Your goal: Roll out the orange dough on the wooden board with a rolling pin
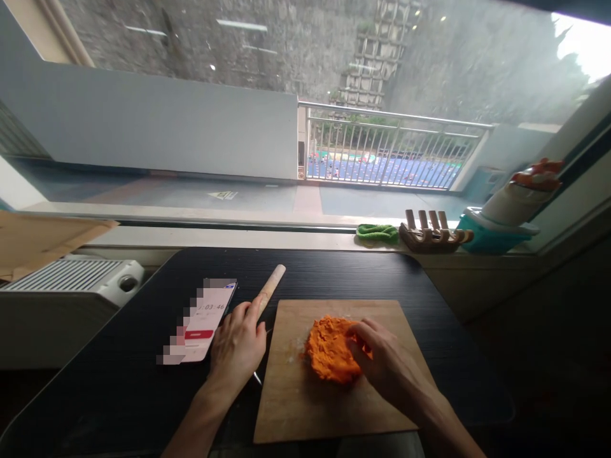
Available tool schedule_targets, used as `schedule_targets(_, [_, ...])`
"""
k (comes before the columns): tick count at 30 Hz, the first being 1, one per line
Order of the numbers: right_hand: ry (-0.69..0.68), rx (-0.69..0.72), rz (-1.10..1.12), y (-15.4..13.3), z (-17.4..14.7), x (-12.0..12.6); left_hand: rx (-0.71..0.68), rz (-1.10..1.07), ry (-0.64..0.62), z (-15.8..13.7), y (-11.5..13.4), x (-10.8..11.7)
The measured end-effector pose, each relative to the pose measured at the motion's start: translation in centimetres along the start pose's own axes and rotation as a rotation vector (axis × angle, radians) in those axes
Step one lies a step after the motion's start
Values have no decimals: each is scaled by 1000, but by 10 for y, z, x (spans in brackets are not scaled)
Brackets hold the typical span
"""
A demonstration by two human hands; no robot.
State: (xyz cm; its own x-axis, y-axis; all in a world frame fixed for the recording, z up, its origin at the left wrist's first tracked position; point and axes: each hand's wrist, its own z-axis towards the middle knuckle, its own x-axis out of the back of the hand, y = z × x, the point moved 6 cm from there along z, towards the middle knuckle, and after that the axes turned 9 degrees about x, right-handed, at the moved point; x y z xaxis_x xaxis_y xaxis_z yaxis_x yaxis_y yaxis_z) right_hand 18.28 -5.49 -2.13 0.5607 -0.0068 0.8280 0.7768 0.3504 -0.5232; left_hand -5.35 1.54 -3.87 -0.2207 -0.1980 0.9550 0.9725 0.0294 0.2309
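Observation:
An orange, dough-like slab [330,352] with a rough, lumpy top lies flat on a wooden board [286,413]. My right hand [382,356] is at the slab's right edge, thumb and fingers curled in a pinch on it; the fingertips are partly hidden. Left of the board, my left hand [238,343] is closed around the lower part of a pale wooden rolling pin [273,285], which points up and away. A thin shiny metal object [258,378] shows partly below that hand, too covered to name.
A phone [210,324] with a timer lies on the black table [334,270], left of my left hand. Along the window sill are a green cloth [377,233], a brown rack [432,234], a teal container [496,234] and a tilted bottle [508,200]. A white heater [71,280] stands at left.

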Motion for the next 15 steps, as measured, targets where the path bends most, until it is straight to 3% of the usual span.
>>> schedule_targets(2, [11,5,15,1,4,3,33,18,-24,2,-2,-1])
schedule_targets(6, [-36,-31,166,13,12,-1,59,-150,3,13,-5,3])
schedule_targets(9, [87,-148,347,31,15,4,102,-514,-11,17,3,16])
schedule_targets(12, [215,-169,547,37,16,8,244,-1208,-309,13,33,16])
schedule_targets(15, [183,-89,852,21,22,3,386,-1633,-575,2,78,12])
